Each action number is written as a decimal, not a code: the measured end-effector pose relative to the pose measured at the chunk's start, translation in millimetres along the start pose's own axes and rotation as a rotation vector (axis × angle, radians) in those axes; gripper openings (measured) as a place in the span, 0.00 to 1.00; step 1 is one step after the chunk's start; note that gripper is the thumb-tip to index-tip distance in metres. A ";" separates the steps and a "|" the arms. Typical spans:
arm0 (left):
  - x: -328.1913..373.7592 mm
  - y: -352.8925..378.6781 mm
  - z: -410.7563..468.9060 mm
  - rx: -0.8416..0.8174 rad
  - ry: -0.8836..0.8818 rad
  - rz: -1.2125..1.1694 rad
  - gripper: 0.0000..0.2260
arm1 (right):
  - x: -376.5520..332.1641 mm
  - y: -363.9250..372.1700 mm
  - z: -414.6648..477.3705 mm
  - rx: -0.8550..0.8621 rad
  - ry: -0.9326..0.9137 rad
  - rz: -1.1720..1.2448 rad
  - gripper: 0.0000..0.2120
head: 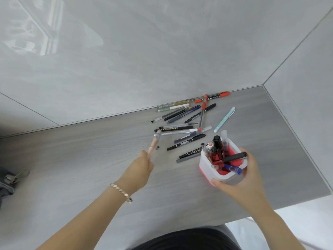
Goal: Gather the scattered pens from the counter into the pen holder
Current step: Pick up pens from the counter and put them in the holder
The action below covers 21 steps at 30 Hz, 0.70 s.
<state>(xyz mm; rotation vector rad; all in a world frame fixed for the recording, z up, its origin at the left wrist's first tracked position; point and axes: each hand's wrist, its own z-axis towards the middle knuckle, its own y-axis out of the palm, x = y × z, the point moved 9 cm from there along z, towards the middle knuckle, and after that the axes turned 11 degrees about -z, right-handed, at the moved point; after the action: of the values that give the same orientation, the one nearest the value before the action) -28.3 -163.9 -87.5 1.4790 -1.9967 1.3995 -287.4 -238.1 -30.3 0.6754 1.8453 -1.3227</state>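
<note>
A white pen holder (207, 162) with a pink inside stands on the grey counter (90, 159) and holds several pens. My right hand (239, 179) grips it from the near right side. My left hand (139, 166) holds a pale pink pen (153, 144) that points up and away toward the pile. Several scattered pens (182, 130) lie between the holder and the wall, among them a red marker (214, 96) against the wall and a light teal pen (224, 120) off to the right.
Grey tiled walls (162, 51) close the counter at the back and on the right. The counter's front edge (252, 216) runs near my body at the lower right. A grey bag with a zip (8, 183) lies at the far left.
</note>
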 end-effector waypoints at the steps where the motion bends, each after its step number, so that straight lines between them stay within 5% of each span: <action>1: -6.7 -6.0 -6.3 0.006 -0.083 -0.263 0.07 | -2.8 2.5 -0.8 -0.012 -0.008 0.005 0.39; 5: 12.0 -21.3 -40.5 0.003 -0.127 -1.118 0.09 | -11.5 16.8 -3.4 -0.074 -0.042 0.017 0.40; 9: 61.5 -48.0 -66.2 -0.008 0.160 -1.476 0.04 | -21.5 38.9 -7.1 -0.162 -0.070 0.025 0.42; 14: 118.0 -66.7 -85.9 0.112 0.547 -1.467 0.05 | -45.7 65.3 -12.6 -0.270 -0.138 0.062 0.39; 21: 124.2 -25.6 -86.4 0.171 0.515 -0.998 0.13 | -46.3 77.8 -14.9 -0.284 -0.133 0.083 0.42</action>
<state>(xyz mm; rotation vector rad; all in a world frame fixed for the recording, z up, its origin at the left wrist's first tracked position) -85.9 -163.9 54.7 1.5949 -0.6516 1.2754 -204.7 -198.3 -32.4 0.4950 1.8291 -1.0013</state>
